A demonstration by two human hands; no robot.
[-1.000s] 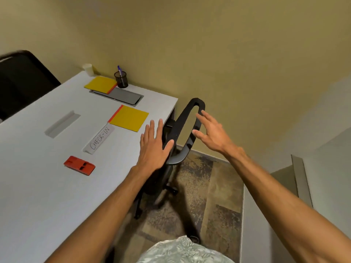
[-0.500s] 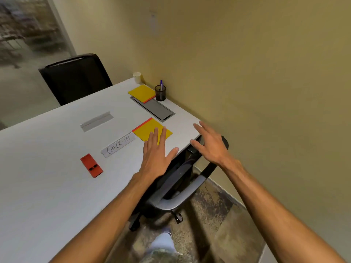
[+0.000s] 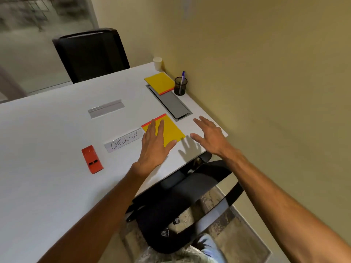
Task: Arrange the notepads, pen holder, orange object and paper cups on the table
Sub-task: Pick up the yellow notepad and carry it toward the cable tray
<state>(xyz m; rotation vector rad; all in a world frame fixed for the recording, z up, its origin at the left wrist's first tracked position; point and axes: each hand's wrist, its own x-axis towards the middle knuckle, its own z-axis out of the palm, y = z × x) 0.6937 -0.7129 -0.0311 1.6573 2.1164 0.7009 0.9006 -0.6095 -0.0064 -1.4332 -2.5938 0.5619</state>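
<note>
A yellow notepad with a red edge lies near the table's right side. My left hand hovers open above its near corner, fingers spread. My right hand is open too, above the table's right edge, holding nothing. A second yellow notepad lies farther back, partly over a grey cable hatch. Beside it stands a black mesh pen holder with a blue pen. A white paper cup sits in the far corner. The orange object lies to the left.
A white CHECK-IN sign lies between the orange object and the near notepad. A clear sign holder rests mid-table. A black office chair is tucked below my arms, another chair stands at the far side. The wall runs close on the right.
The view has swung over the table. Both hands have left the chair's back and moved forward above the table, the left one now over the near notepad.
</note>
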